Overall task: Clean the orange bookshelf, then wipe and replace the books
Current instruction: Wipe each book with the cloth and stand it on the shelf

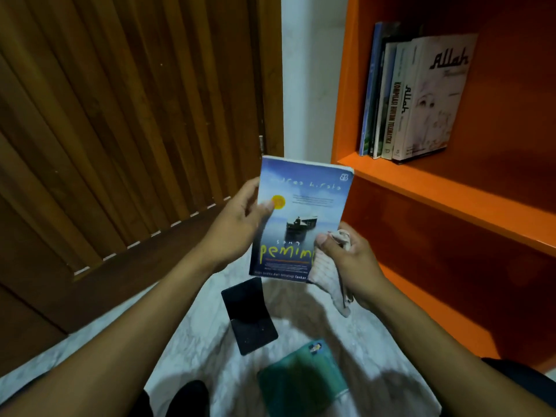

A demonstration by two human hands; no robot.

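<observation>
A blue paperback [301, 218] with a boat on its cover is held upright in front of me. My left hand [240, 224] grips its left edge, thumb on the cover. My right hand [349, 260] holds a pale cloth [328, 275] against the book's lower right corner. The orange bookshelf [451, 200] stands to the right. Several books [412, 97] stand upright on its upper shelf, the outermost a white one leaning slightly.
On the pale marble floor [210, 341] lie a black book [249, 317] and a green book [304, 383] below my hands. A brown slatted wooden door [120, 130] fills the left. The lower shelf compartment [451, 281] holds nothing visible.
</observation>
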